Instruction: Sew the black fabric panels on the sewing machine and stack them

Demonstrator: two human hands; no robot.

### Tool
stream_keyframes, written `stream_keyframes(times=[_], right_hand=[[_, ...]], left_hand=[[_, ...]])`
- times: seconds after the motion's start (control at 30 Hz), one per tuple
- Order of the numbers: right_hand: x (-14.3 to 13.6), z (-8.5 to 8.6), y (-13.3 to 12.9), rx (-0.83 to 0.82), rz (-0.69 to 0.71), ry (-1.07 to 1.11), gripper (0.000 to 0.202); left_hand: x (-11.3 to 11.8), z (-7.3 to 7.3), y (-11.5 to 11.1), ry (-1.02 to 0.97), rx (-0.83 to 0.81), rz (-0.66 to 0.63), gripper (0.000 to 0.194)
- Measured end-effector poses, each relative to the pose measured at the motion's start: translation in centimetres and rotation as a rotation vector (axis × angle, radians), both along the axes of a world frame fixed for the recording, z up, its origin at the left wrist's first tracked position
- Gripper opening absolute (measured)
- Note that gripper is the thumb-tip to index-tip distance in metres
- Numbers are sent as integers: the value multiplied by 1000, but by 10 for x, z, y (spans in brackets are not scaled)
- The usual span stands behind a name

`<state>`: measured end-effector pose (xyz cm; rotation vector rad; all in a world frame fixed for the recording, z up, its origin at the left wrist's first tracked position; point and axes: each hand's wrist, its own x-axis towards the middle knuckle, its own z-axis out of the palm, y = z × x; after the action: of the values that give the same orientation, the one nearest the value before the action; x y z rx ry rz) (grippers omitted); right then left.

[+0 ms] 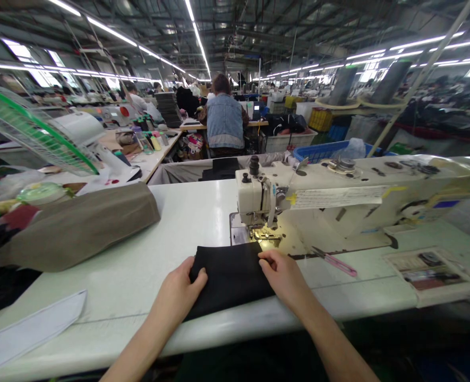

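Beneath a strip-lit, beamed roof (274, 32), one pale, glossy worktable (190, 212) carries one sewing machine (334, 199) toward its back right, one olive cloth (87, 228) at the left edge, and one black cloth (232, 281) at the middle of the front edge. Two hands, left (181, 286) and right (284, 278), pinch the black cloth's opposite sides. One pair of pink-handled snips (337, 263) lies right of them.

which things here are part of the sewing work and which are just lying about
Likely part of the job:
black cloth, held at both sides
sewing machine, just beyond the cloth
white table, under both

Apparently just lying about:
pink-handled tool, right of the cloth
tray of small items, far right
grey-brown fabric, left
white piece, near left
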<state>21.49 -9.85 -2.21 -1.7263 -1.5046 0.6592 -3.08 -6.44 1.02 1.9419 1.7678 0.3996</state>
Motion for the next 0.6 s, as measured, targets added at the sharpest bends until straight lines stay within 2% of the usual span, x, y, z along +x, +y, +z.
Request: stream_keyframes(times=[0.23, 0.33, 0.43, 0.6], right_hand=[[-4, 7, -19, 33, 73, -244, 22], [-4, 2, -32, 110, 66, -396, 22], [-2, -4, -37, 212, 46, -483, 24], [0, -9, -37, 280, 44, -522, 35]], left_hand=[[-1, 7, 4, 26, -27, -60, 17], [-2, 9, 7, 57, 12, 9, 27], [-4, 7, 11, 59, 24, 75, 25], [-6, 2, 12, 45, 18, 81, 25]])
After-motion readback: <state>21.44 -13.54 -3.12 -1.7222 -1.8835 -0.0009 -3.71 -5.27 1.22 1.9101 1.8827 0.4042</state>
